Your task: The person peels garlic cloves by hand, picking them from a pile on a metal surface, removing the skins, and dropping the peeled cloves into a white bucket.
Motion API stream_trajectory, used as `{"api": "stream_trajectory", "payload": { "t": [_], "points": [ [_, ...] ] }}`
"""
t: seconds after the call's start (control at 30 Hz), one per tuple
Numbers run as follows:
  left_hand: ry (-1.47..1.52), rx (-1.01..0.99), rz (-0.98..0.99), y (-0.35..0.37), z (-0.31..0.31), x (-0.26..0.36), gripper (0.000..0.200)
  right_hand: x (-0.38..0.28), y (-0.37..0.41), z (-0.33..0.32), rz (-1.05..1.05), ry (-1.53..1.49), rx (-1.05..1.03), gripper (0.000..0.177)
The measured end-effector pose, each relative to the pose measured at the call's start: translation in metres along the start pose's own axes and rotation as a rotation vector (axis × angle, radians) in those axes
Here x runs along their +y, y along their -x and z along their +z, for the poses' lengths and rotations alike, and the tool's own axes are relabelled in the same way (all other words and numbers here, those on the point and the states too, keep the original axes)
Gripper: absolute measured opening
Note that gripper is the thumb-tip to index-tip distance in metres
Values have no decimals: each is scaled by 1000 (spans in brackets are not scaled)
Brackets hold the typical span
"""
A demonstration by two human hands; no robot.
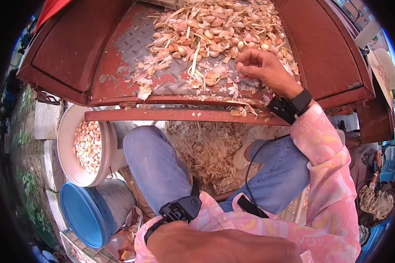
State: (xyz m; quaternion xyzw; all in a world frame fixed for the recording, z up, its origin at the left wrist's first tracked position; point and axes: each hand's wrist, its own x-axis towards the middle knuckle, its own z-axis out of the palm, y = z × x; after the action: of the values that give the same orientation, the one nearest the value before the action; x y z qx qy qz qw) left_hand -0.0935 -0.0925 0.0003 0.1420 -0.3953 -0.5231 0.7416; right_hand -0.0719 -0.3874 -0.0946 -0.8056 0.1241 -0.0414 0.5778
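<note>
A heap of garlic cloves (210, 28) mixed with papery skins and dry stalks covers the metal bed of a red cart. At the heap's near right side is my right hand (267, 70), its fingers curled in toward the thumb; whatever may lie between them is too small to make out. Loose garlic skins (213, 79) are scattered just left of it. My left hand (219, 243) is close to the camera at the bottom, back of the hand up, away from the garlic. Its fingers are blurred and mostly hidden. Both wrists wear black straps.
A white bucket (66, 151) of garlic cloves (87, 144) tilts at left, above a blue-lidded bucket (81, 215). The cart's front rail (184, 115) crosses above my knees. Skins (210, 153) litter the ground between my legs. A black cable (248, 171) runs along my right side.
</note>
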Motion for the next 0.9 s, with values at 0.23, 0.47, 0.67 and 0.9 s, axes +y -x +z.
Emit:
{"api": "stream_trajectory", "payload": {
  "t": [0.23, 0.47, 0.67, 0.9],
  "points": [
    [-89, 137, -99, -17, 6, 10, 7, -10, 15, 1, -79, -249, -51, 18],
    [204, 5, -293, -21, 3, 15, 13, -17, 21, -2, -104, -569, -118, 17],
    [-757, -8, -118, 5, -45, 50, 32, -20, 25, 1, -71, -699, -133, 22],
    [-1833, 1300, -284, 151, -193, 132, 30, -83, 92, 40, -784, -953, -536, 11]
  ]
}}
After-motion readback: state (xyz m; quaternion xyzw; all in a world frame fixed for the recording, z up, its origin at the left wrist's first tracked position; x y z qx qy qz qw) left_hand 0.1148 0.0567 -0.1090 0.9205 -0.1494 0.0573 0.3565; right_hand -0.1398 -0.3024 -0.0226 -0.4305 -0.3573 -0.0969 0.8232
